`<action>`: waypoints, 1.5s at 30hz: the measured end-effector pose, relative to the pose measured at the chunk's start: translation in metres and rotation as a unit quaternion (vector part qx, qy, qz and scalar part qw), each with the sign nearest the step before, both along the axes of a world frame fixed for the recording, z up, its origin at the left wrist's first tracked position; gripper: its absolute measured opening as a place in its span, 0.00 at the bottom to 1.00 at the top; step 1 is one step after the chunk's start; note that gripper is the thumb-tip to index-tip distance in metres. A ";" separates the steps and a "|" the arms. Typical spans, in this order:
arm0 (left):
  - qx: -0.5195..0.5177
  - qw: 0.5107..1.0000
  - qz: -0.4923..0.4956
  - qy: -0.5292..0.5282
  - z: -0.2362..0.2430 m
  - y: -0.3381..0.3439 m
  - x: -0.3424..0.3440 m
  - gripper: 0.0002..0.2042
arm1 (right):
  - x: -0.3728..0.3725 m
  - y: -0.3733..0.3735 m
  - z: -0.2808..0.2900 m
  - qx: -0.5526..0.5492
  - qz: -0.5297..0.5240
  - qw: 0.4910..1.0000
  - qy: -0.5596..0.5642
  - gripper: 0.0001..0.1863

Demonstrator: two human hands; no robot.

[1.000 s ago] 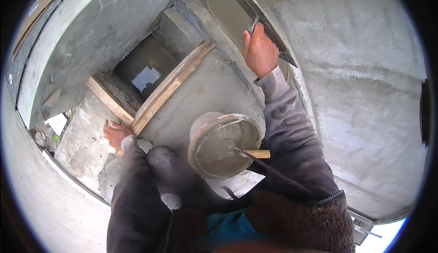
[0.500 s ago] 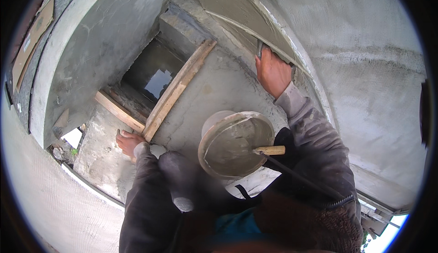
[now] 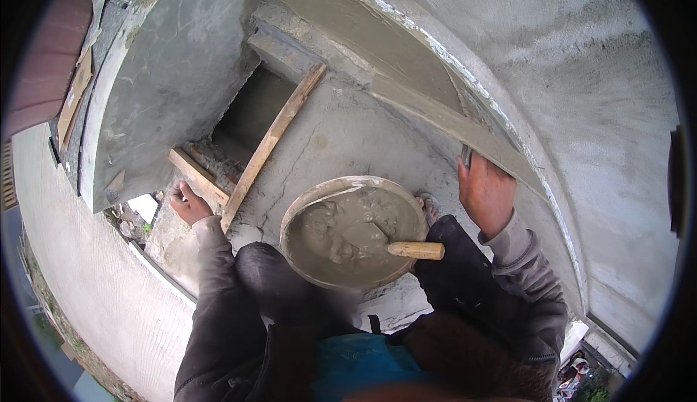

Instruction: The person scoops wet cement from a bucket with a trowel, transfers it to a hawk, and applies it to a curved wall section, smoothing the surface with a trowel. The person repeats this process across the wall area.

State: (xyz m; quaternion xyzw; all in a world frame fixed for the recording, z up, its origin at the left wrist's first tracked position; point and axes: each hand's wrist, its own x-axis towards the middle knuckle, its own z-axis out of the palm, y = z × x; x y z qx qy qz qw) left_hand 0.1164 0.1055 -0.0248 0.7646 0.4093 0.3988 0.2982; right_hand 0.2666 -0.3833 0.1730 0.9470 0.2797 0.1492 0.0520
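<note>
While the left hand hangs half-curled at frame left, whether gripping anything I can't tell, the right hand clasps a long float right of centre, along the plastered wall; smoothing seems underway, likely calling next for steady, flat pressure.

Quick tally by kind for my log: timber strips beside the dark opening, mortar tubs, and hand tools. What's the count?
Timber strips: 2
Mortar tub: 1
Hand tools: 2 (wooden-handled trowel in the tub, long flat tool in the right hand)
Total: 5
</note>
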 end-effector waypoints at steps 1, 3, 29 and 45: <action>-0.071 0.994 -0.070 -0.052 0.049 -0.032 0.017 0.14 | -0.002 0.003 -0.006 0.014 -0.002 0.998 0.055 0.21; -0.247 0.934 -0.224 -0.128 0.125 -0.103 0.037 0.15 | -0.001 0.016 -0.015 0.034 -0.004 0.987 0.160 0.21; -0.363 0.881 -0.184 -0.241 0.144 -0.140 0.070 0.21 | 0.198 0.130 -0.018 0.275 0.084 0.952 -0.105 0.28; -0.386 0.851 -0.169 -0.313 0.163 -0.125 0.039 0.21 | 0.240 0.229 -0.047 0.244 -0.079 0.960 -0.108 0.38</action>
